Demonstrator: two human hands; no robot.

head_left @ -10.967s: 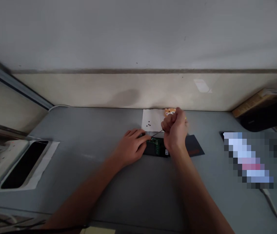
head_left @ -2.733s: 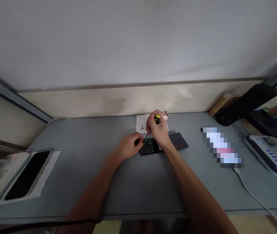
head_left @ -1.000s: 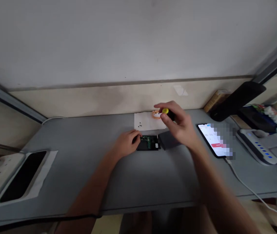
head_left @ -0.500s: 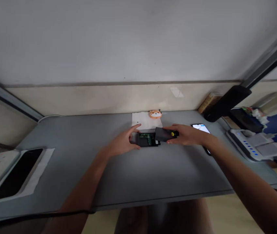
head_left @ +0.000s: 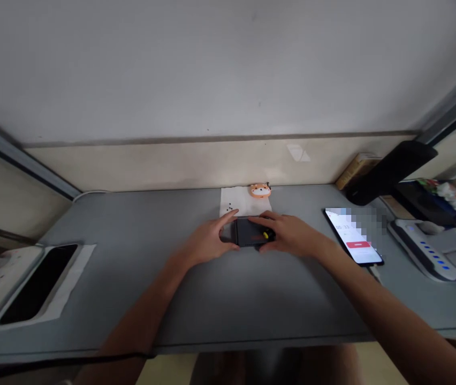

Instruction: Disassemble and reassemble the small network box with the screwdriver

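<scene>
Dark flat case [head_left: 248, 233] is lying flat mid-worktop [head_left: 228, 305], between the two hands, just in front of the white sheet [head_left: 241, 199]. Right hand [head_left: 290, 233] has its right end: fingers along the far edge, thumb at the near edge. Same hand also has a screwdriver [head_left: 267, 235] tucked in it; only the yellow end and a bit of dark handle show, over the case top. Left hand [head_left: 206, 240] is wide, thumb and index spread around the left end, thumb at the near-left corner, gap between palm and case. Can't tell how firm that contact is.

Small dark screws [head_left: 230, 207] sit loose in a group on the sheet's left part, near the left index. Orange animal-face item [head_left: 260, 191] at the sheet's back right corner. Further right: lit phone [head_left: 356, 243], partly pixelated, then power strip [head_left: 426, 251] with blue lights; black cylinder [head_left: 390, 172] leaning by a book [head_left: 357, 170]. Far left: dark-screened device [head_left: 39, 284] on white paper [head_left: 71, 286].
</scene>
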